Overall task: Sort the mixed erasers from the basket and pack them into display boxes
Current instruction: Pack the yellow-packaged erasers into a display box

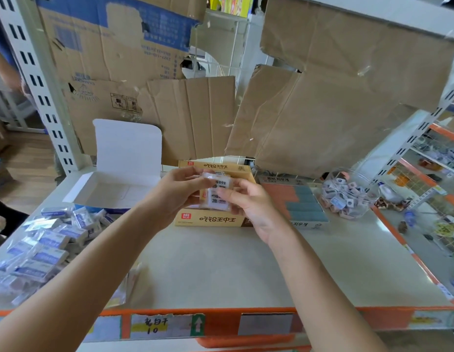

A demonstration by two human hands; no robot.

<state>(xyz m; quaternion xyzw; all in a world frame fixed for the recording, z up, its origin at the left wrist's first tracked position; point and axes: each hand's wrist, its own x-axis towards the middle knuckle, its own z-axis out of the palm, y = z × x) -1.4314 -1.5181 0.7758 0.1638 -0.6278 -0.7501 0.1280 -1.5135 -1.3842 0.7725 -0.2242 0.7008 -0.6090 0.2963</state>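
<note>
- Erasers [219,193] in clear wrap (the label reads 2B) are held as a small stack between the 2 hands, just above the yellow display box [213,220].
- Left hand [179,190] pinches the stack's upper left edge; right hand [250,208] grips its lower right side with curled fingers.
- Blue-and-white erasers [48,242] lie piled at the left, beside an open white box [111,185].
- On the right are a box of orange and teal erasers [299,199] and a clear tub [347,194] of small ones.
- Everything rests on a pale shelf [220,270] backed by torn cardboard [335,110].
</note>
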